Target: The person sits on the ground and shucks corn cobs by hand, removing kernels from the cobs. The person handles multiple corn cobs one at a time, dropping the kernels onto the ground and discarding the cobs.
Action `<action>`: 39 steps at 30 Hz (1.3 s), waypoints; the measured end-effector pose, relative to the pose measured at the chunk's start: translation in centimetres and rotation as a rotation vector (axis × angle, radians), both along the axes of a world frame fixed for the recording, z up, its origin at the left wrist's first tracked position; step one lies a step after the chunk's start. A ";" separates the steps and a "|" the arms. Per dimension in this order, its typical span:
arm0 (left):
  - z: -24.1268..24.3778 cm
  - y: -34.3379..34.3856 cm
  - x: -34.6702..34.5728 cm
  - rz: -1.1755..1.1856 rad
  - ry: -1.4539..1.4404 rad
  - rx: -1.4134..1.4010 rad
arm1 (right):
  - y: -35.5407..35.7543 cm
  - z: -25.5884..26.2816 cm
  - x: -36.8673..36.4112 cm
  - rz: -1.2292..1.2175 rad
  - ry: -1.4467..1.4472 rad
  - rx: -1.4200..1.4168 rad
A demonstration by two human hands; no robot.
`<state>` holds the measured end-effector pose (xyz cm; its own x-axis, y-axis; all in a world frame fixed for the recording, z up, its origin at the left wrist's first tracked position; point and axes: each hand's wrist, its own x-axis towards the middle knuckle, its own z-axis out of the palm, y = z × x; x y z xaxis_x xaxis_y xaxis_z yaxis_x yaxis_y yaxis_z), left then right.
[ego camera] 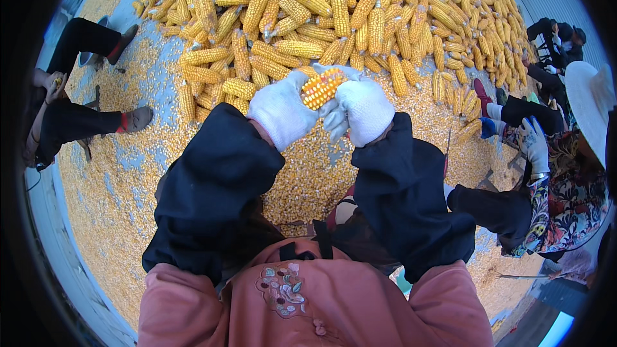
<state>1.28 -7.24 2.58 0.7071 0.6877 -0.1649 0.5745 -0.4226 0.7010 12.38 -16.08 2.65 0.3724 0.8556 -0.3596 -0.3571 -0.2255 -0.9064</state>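
Note:
Both of my hands wear white knit work gloves and meet around one ear of dried corn [322, 89]. My left hand [285, 110] grips its left end, and my right hand [364, 108] wraps its right end. Gaps show between the yellow and reddish kernels on its face. Past my hands rises a large heap of husked corn ears [332, 14], the closest ones almost at my gloves. Loose corn kernels [308, 183] lie thick on the ground below my hands and between my legs.
At the left, a seated person's shoe [137, 119] rests among the kernels, with a basin [87, 58] behind. Close on my right sits a co-worker in a wide-brimmed white hat [585, 106] and patterned sleeves. More people [559, 41] sit farther along the heap. A thin red-handled tool [446, 161] stands beside my right sleeve.

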 end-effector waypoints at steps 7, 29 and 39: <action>-2.2 0.7 0.1 0.001 -0.071 -0.083 | 0.2 -0.2 0.6 0.083 0.026 0.024; 1.3 0.2 -0.5 -0.061 0.045 -0.003 | 1.5 -2.9 -0.2 -0.017 -0.560 -0.112; 0.7 0.5 -0.5 -0.066 -0.056 0.103 | 0.7 -1.2 0.6 0.036 0.071 -0.025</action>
